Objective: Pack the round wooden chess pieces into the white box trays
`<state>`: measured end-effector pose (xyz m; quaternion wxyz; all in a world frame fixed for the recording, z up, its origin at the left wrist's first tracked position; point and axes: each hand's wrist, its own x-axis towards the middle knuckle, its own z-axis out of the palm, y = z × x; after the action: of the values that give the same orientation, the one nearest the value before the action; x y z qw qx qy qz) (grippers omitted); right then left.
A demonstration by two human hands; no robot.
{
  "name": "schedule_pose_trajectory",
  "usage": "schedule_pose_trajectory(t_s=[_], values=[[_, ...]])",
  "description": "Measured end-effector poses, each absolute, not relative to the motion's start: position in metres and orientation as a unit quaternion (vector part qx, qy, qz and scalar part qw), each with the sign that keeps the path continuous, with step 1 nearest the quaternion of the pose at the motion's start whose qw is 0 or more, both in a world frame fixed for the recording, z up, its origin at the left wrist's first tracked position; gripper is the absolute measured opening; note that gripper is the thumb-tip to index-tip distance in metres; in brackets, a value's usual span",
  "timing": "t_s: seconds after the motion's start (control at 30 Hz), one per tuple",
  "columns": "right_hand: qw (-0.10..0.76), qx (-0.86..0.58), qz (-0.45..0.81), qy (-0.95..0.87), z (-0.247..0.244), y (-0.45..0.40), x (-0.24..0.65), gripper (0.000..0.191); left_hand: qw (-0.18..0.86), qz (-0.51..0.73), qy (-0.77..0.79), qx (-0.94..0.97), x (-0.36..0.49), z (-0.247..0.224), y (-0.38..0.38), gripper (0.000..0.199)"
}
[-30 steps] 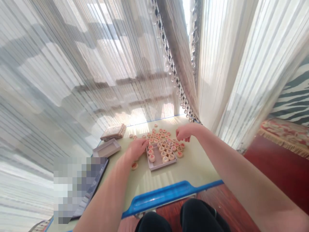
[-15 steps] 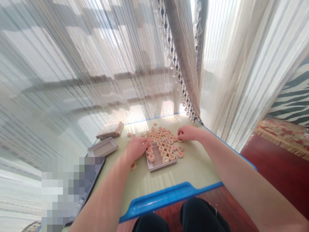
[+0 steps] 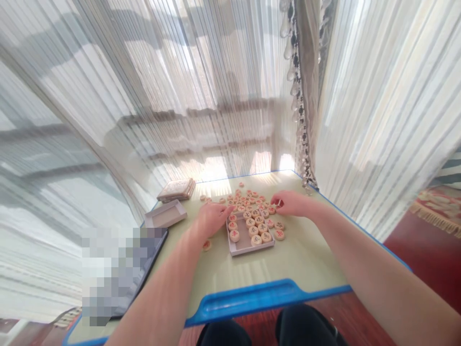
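Observation:
A shallow white box (image 3: 252, 249) holds round wooden Chinese chess pieces: a red-marked column on its left side and black-marked pieces on its right. My left hand (image 3: 213, 217) is at the box's far left corner, fingers closed together beside the red-marked pieces (image 3: 234, 235). What those fingertips hold, if anything, is hidden. Just right of the box's far end, my right hand (image 3: 289, 203) has its fingers curled in a pinch at a piece (image 3: 272, 210) low on the table. Loose pieces (image 3: 248, 193) lie in a spread beyond the box.
An empty-looking box lid (image 3: 166, 215) and a stack of flat cases (image 3: 176, 189) stand at the back left. A dark-edged, blurred-out device (image 3: 153, 254) lies on the left. The table's blue rim (image 3: 248, 298) runs in front of my knees; striped curtains (image 3: 201, 96) hang behind.
The view has turned a little to the left, so everything sits further right. Both hands stay in nearly the same places at the box, and its pieces look the same.

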<state>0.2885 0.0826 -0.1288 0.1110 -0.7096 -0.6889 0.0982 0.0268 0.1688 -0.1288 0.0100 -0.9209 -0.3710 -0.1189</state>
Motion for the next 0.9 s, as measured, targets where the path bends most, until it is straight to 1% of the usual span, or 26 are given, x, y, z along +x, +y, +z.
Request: schedule_pose_trajectory(t_s=[0.17, 0.27, 0.37, 0.47, 0.57, 0.63, 0.77, 0.9], values=[[0.09, -0.735, 0.109, -0.664, -0.128, 0.081, 0.291, 0.036, 0.016, -0.122, -0.373, -0.92, 0.027, -0.126, 0.166, 0.057], [0.073, -0.744, 0.11, -0.655, -0.128, 0.081, 0.293, 0.031, 0.009, -0.12, -0.385, -0.915, 0.028, -0.126, 0.165, 0.056], [0.075, -0.743, 0.109, -0.656, -0.128, 0.082, 0.294, 0.027, 0.018, -0.114, -0.393, -0.912, 0.029, -0.125, 0.164, 0.055], [0.094, -0.746, 0.109, -0.651, -0.128, 0.081, 0.294, 0.031, 0.032, -0.115, -0.393, -0.912, 0.029, -0.124, 0.164, 0.053], [0.107, -0.741, 0.115, -0.653, -0.127, 0.081, 0.293, 0.037, 0.03, -0.142, -0.393, -0.908, 0.028, -0.126, 0.166, 0.042], [0.109, -0.735, 0.123, -0.658, -0.127, 0.081, 0.293, 0.04, 0.01, -0.158, -0.4, -0.903, 0.028, -0.129, 0.169, 0.036], [0.108, -0.736, 0.138, -0.654, -0.126, 0.082, 0.294, 0.047, -0.056, -0.12, -0.419, -0.898, 0.029, -0.135, 0.173, 0.041], [0.114, -0.734, 0.152, -0.652, -0.127, 0.082, 0.296, 0.046, -0.092, -0.131, -0.439, -0.884, 0.028, -0.135, 0.175, 0.047]])
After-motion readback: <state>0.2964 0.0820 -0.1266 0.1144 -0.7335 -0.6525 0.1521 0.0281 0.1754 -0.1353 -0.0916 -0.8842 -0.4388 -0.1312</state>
